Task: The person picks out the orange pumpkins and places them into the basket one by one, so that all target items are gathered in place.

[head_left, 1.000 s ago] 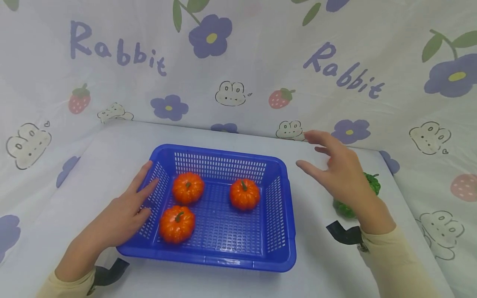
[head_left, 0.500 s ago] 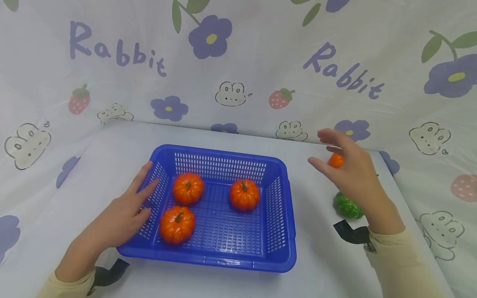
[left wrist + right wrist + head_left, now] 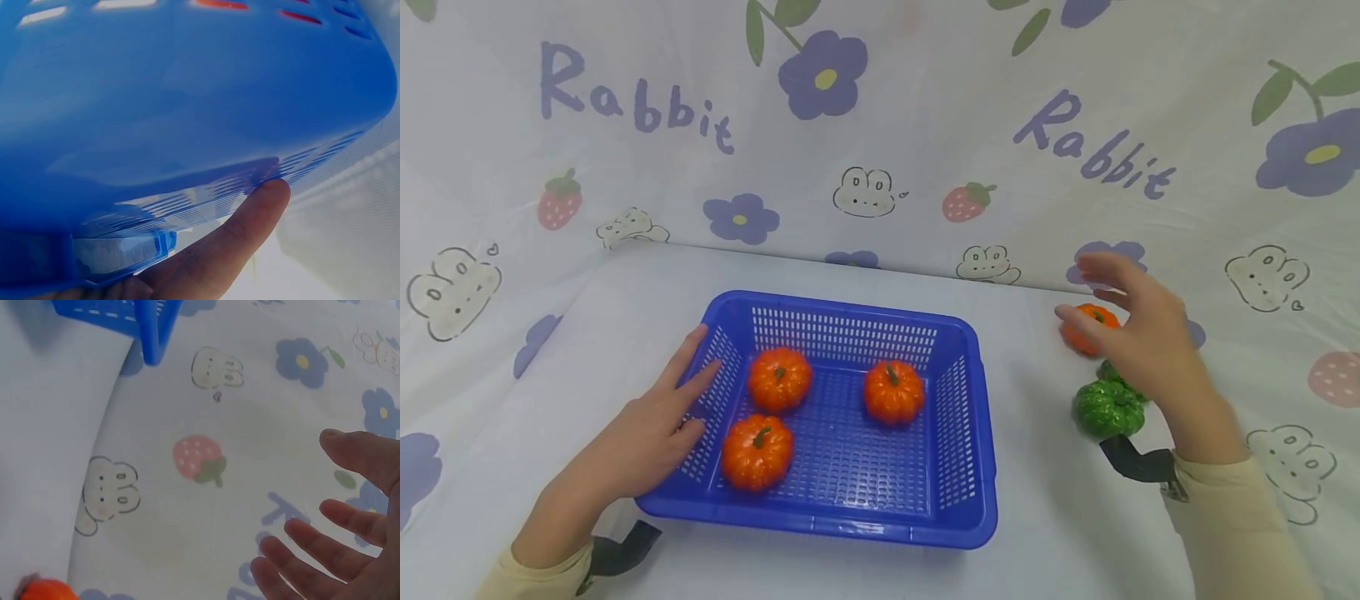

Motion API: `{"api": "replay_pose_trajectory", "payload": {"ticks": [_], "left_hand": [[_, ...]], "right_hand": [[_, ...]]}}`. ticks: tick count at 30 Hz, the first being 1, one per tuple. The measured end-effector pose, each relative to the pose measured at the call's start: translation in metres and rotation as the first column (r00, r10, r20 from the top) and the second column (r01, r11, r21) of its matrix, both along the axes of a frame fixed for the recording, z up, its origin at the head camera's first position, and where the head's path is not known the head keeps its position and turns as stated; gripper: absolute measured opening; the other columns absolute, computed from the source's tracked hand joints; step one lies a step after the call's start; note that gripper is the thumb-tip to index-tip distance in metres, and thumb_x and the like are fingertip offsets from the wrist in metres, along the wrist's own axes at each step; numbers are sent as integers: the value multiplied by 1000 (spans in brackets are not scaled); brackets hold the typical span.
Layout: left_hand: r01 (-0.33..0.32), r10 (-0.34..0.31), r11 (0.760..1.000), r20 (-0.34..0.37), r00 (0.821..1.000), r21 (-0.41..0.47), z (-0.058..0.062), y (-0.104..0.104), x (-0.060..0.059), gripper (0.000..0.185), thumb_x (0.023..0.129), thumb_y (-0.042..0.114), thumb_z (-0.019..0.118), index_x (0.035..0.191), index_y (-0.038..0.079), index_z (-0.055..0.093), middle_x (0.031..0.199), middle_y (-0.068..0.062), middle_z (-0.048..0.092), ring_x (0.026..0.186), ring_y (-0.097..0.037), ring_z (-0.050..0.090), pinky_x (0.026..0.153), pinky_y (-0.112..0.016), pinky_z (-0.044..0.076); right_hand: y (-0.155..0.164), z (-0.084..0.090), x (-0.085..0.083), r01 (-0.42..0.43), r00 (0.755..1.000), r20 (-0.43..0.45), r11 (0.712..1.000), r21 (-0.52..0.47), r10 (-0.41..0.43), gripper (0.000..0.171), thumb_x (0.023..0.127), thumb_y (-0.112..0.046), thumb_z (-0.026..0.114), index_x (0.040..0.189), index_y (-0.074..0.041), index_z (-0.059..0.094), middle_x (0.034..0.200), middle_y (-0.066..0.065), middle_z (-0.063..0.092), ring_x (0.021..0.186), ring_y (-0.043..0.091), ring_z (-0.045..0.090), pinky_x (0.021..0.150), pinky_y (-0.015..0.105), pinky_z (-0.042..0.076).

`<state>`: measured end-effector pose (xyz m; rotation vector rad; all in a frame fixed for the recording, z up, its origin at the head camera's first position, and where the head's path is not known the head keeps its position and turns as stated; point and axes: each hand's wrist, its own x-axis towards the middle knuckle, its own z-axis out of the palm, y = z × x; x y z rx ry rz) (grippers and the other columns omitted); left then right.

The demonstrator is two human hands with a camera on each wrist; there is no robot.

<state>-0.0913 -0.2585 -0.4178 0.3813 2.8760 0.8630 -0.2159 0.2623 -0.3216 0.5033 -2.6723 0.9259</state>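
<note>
Right hand (image 3: 1138,325) has swung toward 2 o'clock, fingers spread over loose orange pumpkin (image 3: 1081,327); left hand (image 3: 651,433), fingers straight, steadies blue basket (image 3: 850,521).

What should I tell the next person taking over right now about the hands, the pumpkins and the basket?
Left hand: open, fingers flat against the left wall of the blue basket, steadying it.
Right hand: open, no grip on anything, fingers spread over the loose orange pumpkin at the table's far right.
Done: three orange pumpkins lie in the basket.
Left: the loose orange pumpkin and the green pumpkin beside it both sit on the table, outside the basket.
</note>
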Motion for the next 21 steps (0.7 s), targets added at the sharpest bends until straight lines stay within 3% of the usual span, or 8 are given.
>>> {"api": "replay_pose_trajectory", "payload": {"ticks": [2,8,13,16,18,20,21], "left_hand": [[1,-1,1000,-3,1000,2,0,0,0,68,104,7,59,167,-3,35,182,-9,-13,144,-56,48,108,-66,48],[3,-3,1000,-10,1000,10,0,-2,0,66,105,7,59,166,-4,36,182,-9,-12,143,-56,49,109,-67,47],[3,-3,1000,-3,1000,15,0,-2,0,67,105,7,59,166,-4,36,182,-9,-12,143,-56,49,108,-66,47],[6,-6,1000,-4,1000,19,0,-2,0,66,105,6,59,166,-4,36,182,-9,-12,144,-55,48,108,-66,47],[8,-8,1000,-6,1000,20,0,-2,0,66,105,6,59,166,-4,36,182,-9,-12,143,-55,49,108,-65,47],[9,-9,1000,-9,1000,20,1,-2,0,66,104,6,59,166,-4,36,182,-9,-12,144,-55,49,108,-65,47],[8,-8,1000,-9,1000,19,1,-2,0,67,104,6,59,166,-4,36,182,-9,-12,144,-55,48,108,-65,47]], "right_hand": [[6,1,-1,23,1000,-9,1000,12,-23,66,94,-14,88,152,-10,57,145,13,64,137,34,59,109,15,45],[17,5,-4,72,997,30,997,36,-73,70,99,-23,82,160,-12,50,152,18,60,139,41,55,110,14,43],[23,3,-6,91,994,60,995,49,-94,71,100,-28,81,161,-13,48,153,16,59,140,39,55,114,23,46],[27,2,-7,95,993,70,994,46,-98,72,100,-30,81,162,-12,48,154,18,58,141,40,54,118,36,47],[30,1,-9,101,992,75,994,49,-105,72,101,-31,80,162,-12,47,153,18,58,141,40,54,118,33,46],[32,1,-10,103,991,75,993,50,-107,72,101,-31,80,162,-12,47,153,19,58,141,41,54,118,38,47],[33,1,-10,108,991,74,993,55,-111,71,101,-32,80,161,-12,48,153,18,58,140,40,54,117,33,47]]}}
